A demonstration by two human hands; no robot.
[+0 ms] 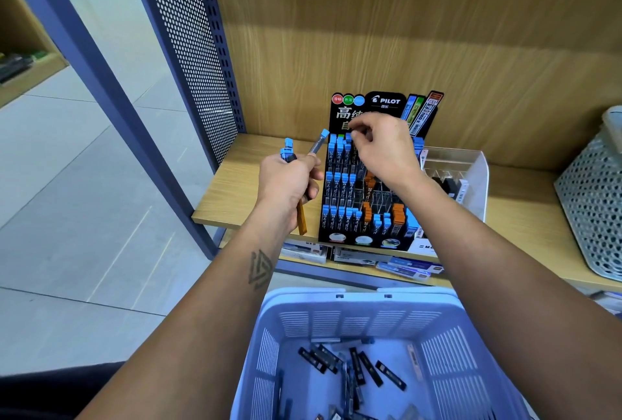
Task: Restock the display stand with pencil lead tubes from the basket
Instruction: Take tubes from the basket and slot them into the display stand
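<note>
My right hand (383, 150) is up at the top row of the display stand (370, 180), and my fingertips are pinched narrow, right by the blue caps there. I think I am putting a tube into a slot, but the tube is too small and hidden for me to be sure, so I cannot tell if I am holding one or just pushing one down. My left hand (286, 180) is curled round a small bunch of pencil lead tubes (303, 153). Their blue caps poke up above my fingers, and one yellowish end sticks out below my palm. The stand sits just to the right of that hand, on the wooden shelf (235, 190). Some slots in the middle of the stand, under my right wrist, look bare. The basket (363, 315) is down below both my arms, and more dark tubes lie loose in the bottom of it. So I am in the middle of filling the stand. Next, I think my right fingers should take one tube from my left hand, turn it cap up, and slide it straight down into a bare slot. I must go gently so I do not knock the neighbours.
</note>
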